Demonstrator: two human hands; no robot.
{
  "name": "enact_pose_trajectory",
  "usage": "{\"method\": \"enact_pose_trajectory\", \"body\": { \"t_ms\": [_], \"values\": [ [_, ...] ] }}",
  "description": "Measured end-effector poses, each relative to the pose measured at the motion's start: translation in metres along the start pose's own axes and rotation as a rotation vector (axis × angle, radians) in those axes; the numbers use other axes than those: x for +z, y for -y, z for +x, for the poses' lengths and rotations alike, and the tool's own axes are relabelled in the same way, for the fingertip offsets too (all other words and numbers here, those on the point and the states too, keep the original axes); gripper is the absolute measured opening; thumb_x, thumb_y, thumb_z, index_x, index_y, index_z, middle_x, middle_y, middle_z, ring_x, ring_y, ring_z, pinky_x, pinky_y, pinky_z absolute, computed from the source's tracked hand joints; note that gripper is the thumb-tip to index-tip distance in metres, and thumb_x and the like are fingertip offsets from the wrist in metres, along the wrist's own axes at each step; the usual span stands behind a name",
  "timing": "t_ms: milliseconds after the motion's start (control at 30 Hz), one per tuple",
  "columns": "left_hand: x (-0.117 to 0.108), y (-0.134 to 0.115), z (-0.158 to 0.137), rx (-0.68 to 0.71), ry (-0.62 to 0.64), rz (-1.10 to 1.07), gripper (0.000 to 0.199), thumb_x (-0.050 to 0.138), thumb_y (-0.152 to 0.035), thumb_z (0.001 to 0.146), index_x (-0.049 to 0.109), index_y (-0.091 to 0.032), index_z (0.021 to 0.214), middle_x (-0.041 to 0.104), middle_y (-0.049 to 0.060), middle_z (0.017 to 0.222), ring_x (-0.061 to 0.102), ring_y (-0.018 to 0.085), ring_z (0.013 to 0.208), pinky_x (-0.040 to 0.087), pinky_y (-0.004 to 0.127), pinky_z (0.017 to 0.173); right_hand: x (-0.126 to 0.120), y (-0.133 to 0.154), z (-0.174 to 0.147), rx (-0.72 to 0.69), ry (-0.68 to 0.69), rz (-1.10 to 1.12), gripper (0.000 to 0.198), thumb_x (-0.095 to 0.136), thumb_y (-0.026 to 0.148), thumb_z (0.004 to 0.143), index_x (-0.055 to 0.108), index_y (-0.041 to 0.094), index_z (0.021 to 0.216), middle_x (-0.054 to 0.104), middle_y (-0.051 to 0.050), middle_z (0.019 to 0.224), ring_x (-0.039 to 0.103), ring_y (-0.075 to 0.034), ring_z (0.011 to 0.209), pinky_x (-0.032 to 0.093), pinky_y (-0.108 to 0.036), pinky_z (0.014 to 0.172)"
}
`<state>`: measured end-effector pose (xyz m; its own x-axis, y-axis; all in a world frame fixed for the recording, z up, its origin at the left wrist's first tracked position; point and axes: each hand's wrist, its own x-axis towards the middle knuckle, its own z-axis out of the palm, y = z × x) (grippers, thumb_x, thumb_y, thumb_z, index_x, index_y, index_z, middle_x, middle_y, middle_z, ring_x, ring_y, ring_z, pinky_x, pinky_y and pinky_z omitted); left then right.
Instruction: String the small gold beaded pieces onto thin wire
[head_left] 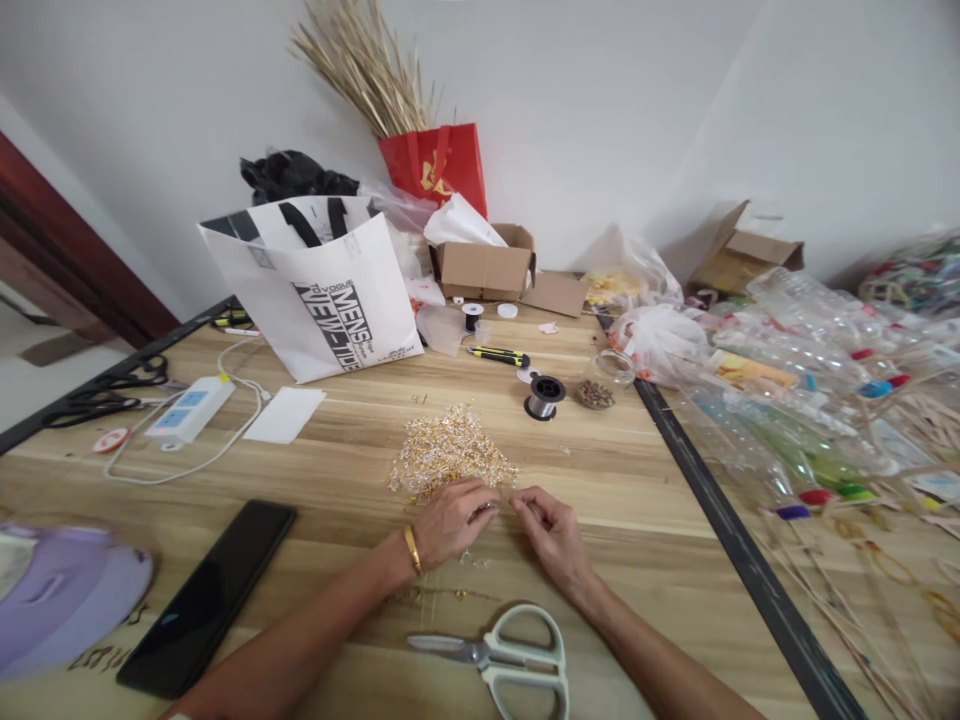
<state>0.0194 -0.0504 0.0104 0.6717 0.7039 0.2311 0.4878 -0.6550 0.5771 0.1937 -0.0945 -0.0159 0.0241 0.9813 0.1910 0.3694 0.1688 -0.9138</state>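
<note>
My left hand (457, 518), with a gold bracelet (412, 549) at the wrist, has its fingers bent together at the near edge of a pile of gold and clear beads (450, 450). A small gap away, my right hand (553, 530) is pinched, thumb against forefinger. Whatever lies between the fingertips of either hand is too small to name. Below my left hand, a few clear beads (471, 560) hang or lie. Closer to me, a thin beaded strand (454, 594) lies across the wood. White-handled scissors (491, 652) rest nearest me, blades pointing left.
Behind the beads are a wire spool (544, 398), a glass jar of beads (598, 392) and a utility knife (499, 356). A black phone (214, 595), power strip (191, 410) and white bag (322, 295) stand left. Plastic bottles (810, 400) crowd the right beyond a dark strip (720, 510).
</note>
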Motion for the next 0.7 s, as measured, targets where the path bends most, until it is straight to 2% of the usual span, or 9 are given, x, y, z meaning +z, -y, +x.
{"method": "enact_pose_trajectory", "body": {
  "t_ms": [233, 467, 600, 700],
  "values": [
    [0.0002, -0.0013, 0.0029, -0.027, -0.014, -0.090, 0.016, 0.052, -0.014, 0.083, 0.066, -0.017, 0.090, 0.065, 0.004, 0.080, 0.057, 0.015, 0.075, 0.043, 0.025, 0.073, -0.0002, 0.0013, -0.0001, -0.007, 0.005, 0.001, 0.028, 0.049, 0.037, 0.085, 0.063, 0.014, 0.075, 0.032, 0.006, 0.051, 0.028, -0.009, 0.046, 0.024, -0.021, 0.045],
    [-0.0006, -0.0040, 0.0056, -0.156, 0.003, -0.245, 0.012, 0.054, -0.016, 0.080, 0.066, -0.015, 0.077, 0.064, 0.002, 0.070, 0.054, 0.013, 0.065, 0.040, 0.023, 0.065, -0.0004, 0.0000, -0.0001, 0.007, 0.010, 0.017, 0.027, 0.049, 0.037, 0.085, 0.062, 0.015, 0.076, 0.033, 0.006, 0.051, 0.028, -0.009, 0.046, 0.024, -0.022, 0.045],
    [-0.0043, -0.0051, 0.0069, -0.235, 0.022, -0.374, 0.015, 0.052, -0.018, 0.079, 0.062, -0.013, 0.069, 0.057, 0.000, 0.061, 0.048, 0.011, 0.057, 0.036, 0.021, 0.056, -0.0008, 0.0014, 0.0010, 0.018, -0.036, 0.036, 0.029, 0.048, 0.040, 0.086, 0.059, 0.015, 0.077, 0.044, 0.003, 0.055, 0.036, -0.010, 0.049, 0.030, -0.022, 0.047],
    [-0.0067, -0.0038, 0.0073, -0.270, 0.015, -0.465, 0.018, 0.051, -0.022, 0.079, 0.059, -0.012, 0.066, 0.054, -0.001, 0.057, 0.046, 0.010, 0.055, 0.035, 0.020, 0.054, -0.0010, 0.0028, 0.0015, 0.013, -0.099, 0.075, 0.029, 0.045, 0.041, 0.088, 0.059, 0.015, 0.086, 0.052, 0.000, 0.064, 0.044, -0.012, 0.055, 0.035, -0.022, 0.050]
  ]
}}
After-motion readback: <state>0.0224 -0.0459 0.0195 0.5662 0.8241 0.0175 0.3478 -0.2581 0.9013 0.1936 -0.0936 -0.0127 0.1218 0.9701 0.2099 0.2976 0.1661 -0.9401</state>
